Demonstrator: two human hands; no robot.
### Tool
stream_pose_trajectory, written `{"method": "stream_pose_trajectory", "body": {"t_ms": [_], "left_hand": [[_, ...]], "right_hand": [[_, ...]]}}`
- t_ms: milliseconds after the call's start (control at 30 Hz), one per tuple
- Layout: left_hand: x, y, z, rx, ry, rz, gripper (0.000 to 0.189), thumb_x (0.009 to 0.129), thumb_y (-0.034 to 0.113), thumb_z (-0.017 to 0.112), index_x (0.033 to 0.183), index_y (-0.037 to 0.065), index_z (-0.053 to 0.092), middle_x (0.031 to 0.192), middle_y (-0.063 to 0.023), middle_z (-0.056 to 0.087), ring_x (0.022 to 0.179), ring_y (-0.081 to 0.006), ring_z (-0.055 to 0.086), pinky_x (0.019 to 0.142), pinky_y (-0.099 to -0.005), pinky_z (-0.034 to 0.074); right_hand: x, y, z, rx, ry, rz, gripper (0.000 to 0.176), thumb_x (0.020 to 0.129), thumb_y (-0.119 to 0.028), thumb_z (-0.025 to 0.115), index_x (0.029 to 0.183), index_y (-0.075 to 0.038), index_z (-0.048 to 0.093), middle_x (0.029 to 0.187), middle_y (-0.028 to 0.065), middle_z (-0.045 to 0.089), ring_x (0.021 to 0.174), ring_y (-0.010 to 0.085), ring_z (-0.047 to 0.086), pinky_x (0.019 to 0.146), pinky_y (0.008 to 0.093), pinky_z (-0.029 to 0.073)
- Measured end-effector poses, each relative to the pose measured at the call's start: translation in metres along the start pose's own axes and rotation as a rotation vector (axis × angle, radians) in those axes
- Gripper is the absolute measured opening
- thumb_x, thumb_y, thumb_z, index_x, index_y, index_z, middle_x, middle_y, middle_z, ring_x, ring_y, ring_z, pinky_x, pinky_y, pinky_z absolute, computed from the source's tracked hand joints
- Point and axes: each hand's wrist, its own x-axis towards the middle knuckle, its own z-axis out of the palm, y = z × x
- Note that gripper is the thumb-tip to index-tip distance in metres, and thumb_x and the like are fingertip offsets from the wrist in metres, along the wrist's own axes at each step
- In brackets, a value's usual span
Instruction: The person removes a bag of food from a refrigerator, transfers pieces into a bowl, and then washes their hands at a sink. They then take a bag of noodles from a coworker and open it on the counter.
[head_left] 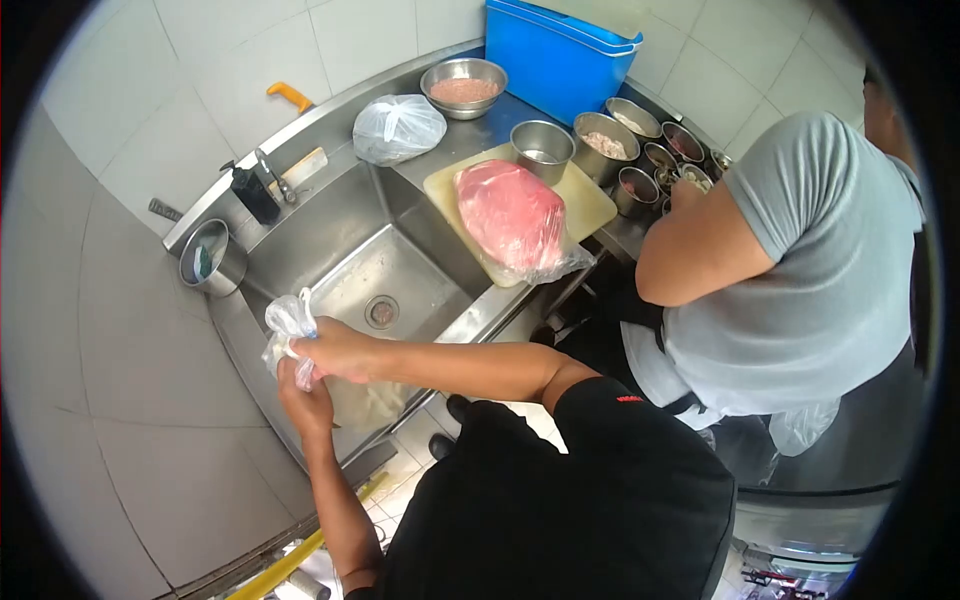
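Over the left front corner of the steel sink, my right hand grips a clear plastic bag. My left hand, just below it, is closed on the lower part of the same bag. The bag's crumpled top sticks up above my fingers; what it contains, if anything, I cannot make out. Under my right forearm lies something pale and yellowish at the sink's near side, partly hidden. A drain shows in the sink floor.
Right of the sink, plastic-wrapped meat lies on a cutting board. Behind are a tied white bag, a bowl of minced meat and a blue cooler box. At right, a co-worker reaches among several metal containers.
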Motion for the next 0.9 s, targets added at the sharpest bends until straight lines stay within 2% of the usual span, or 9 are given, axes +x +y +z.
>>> {"method": "stream_pose_trajectory", "body": {"t_ms": [67, 200, 267, 400, 533, 633, 733, 833, 900], "left_hand": [[-0.002, -0.008, -0.001, -0.017, 0.071, 0.074, 0.019, 0.072, -0.008, 0.050, 0.090, -0.004, 0.052, 0.084, -0.0178, 0.054, 0.080, -0.0375, 0.054, 0.070, -0.0364, 0.043], [0.005, 0.001, -0.008, -0.035, -0.025, 0.008, 0.023, 0.076, -0.006, 0.048, 0.098, -0.004, 0.054, 0.089, -0.0156, 0.057, 0.084, -0.0267, 0.056, 0.077, -0.0325, 0.042], [0.015, 0.030, -0.009, -0.189, 0.100, 0.053, 0.023, 0.075, -0.004, 0.053, 0.097, -0.004, 0.053, 0.088, -0.0142, 0.057, 0.082, -0.0256, 0.056, 0.072, -0.0321, 0.043], [0.036, 0.013, -0.018, -0.248, -0.301, -0.089, 0.019, 0.079, 0.001, 0.053, 0.097, -0.005, 0.053, 0.083, -0.0093, 0.058, 0.077, -0.0171, 0.053, 0.070, -0.0298, 0.042], [0.062, 0.022, -0.010, -0.237, -0.309, -0.098, 0.015, 0.078, -0.003, 0.049, 0.091, -0.005, 0.056, 0.082, -0.0112, 0.060, 0.078, -0.0165, 0.054, 0.070, -0.0309, 0.043], [0.086, 0.024, 0.004, -0.184, -0.256, -0.010, 0.019, 0.077, -0.004, 0.047, 0.093, -0.005, 0.057, 0.085, -0.0132, 0.061, 0.081, -0.0183, 0.056, 0.073, -0.0320, 0.043], [0.112, 0.041, 0.016, -0.089, -0.109, 0.038, 0.023, 0.077, -0.005, 0.044, 0.095, -0.005, 0.058, 0.089, -0.0147, 0.062, 0.085, -0.0203, 0.057, 0.077, -0.0331, 0.043], [0.141, 0.067, 0.020, -0.117, -0.104, 0.079, 0.024, 0.078, -0.003, 0.043, 0.096, -0.005, 0.058, 0.090, -0.0145, 0.062, 0.087, -0.0200, 0.056, 0.078, -0.0327, 0.042], [0.163, 0.064, 0.018, -0.157, -0.092, 0.091, 0.024, 0.078, -0.001, 0.043, 0.096, -0.004, 0.058, 0.090, -0.0136, 0.062, 0.086, -0.0193, 0.056, 0.078, -0.0321, 0.042]], "right_hand": [[0.009, 0.011, -0.005, -0.041, -0.084, 0.039, 0.026, 0.089, -0.013, 0.046, 0.106, 0.007, 0.047, 0.095, 0.0144, 0.054, 0.077, 0.0177, 0.057, 0.062, 0.0338, 0.051], [0.001, -0.013, -0.010, -0.342, -0.140, 0.019, 0.024, 0.090, -0.014, 0.042, 0.098, 0.007, 0.051, 0.080, 0.0133, 0.058, 0.060, 0.0175, 0.058, 0.050, 0.0282, 0.049], [0.005, -0.016, -0.014, -0.292, -0.134, -0.071, 0.023, 0.090, -0.015, 0.043, 0.095, 0.006, 0.053, 0.071, 0.0109, 0.058, 0.052, 0.0155, 0.057, 0.044, 0.0267, 0.046], [-0.007, -0.052, -0.009, -0.563, -0.194, -0.106, 0.019, 0.088, -0.016, 0.047, 0.093, 0.001, 0.053, 0.069, 0.0099, 0.059, 0.051, 0.0122, 0.057, 0.045, 0.0273, 0.045], [-0.013, -0.082, -0.025, -0.575, -0.185, -0.158, 0.017, 0.086, -0.016, 0.051, 0.088, 0.001, 0.051, 0.067, 0.0092, 0.058, 0.050, 0.0145, 0.059, 0.050, 0.0286, 0.046], [-0.013, -0.095, -0.052, -0.604, -0.230, -0.307, 0.032, 0.079, -0.023, 0.062, 0.098, 0.001, 0.052, 0.083, 0.0137, 0.060, 0.067, 0.0202, 0.063, 0.060, 0.0320, 0.049], [-0.015, -0.108, -0.087, -1.155, 0.073, -0.574, 0.060, 0.066, -0.032, 0.073, 0.112, 0.000, 0.049, 0.104, 0.0184, 0.054, 0.097, 0.0270, 0.058, 0.078, 0.0374, 0.047], [0.016, -0.096, -0.131, -1.258, -0.182, -0.351, 0.085, 0.057, -0.039, 0.078, 0.124, 0.000, 0.043, 0.121, 0.0212, 0.045, 0.116, 0.0311, 0.043, 0.093, 0.0389, 0.038], [0.020, -0.100, -0.154, -1.199, -0.072, -0.423, 0.093, 0.056, -0.043, 0.078, 0.127, 0.002, 0.039, 0.127, 0.0230, 0.041, 0.119, 0.0335, 0.040, 0.097, 0.0374, 0.035]]}}
